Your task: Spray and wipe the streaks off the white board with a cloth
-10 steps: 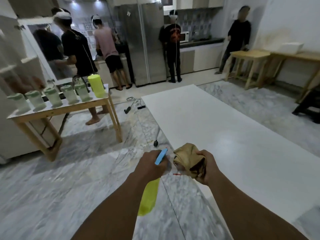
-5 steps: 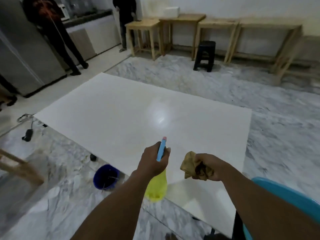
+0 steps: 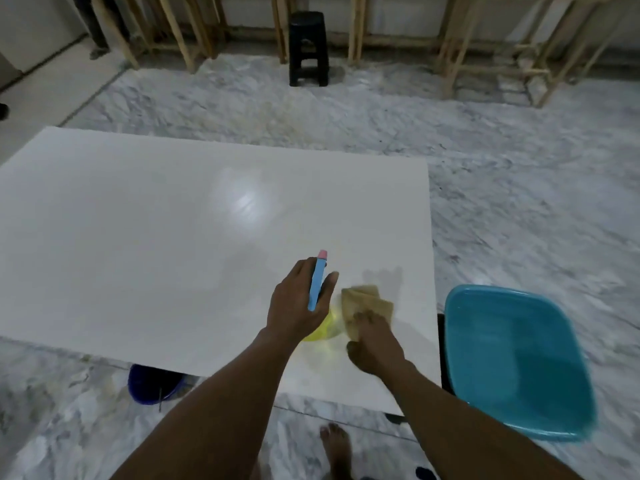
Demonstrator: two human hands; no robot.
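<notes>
A large white board [image 3: 156, 237] lies flat and low over the marble floor and fills the middle of the head view. My left hand [image 3: 298, 303] grips a spray bottle [image 3: 317, 289] with a blue head, a pink nozzle and a yellow body, held over the board's near right part. Just to its right, my right hand [image 3: 372, 341] presses a tan cloth [image 3: 363, 303] flat on the board's surface. The hand covers the cloth's near part.
A teal plastic basin [image 3: 512, 358] sits at the board's right end. A dark blue bucket [image 3: 152, 386] shows under the near edge. My bare foot [image 3: 334, 445] is on the marble floor. A black stool [image 3: 308, 46] and wooden table legs [image 3: 450, 46] stand at the back.
The view swung right and down, away from the kitchen and people. My right hand went from holding the bunched cloth in the air to pressing it on the board. The left still holds the bottle.
</notes>
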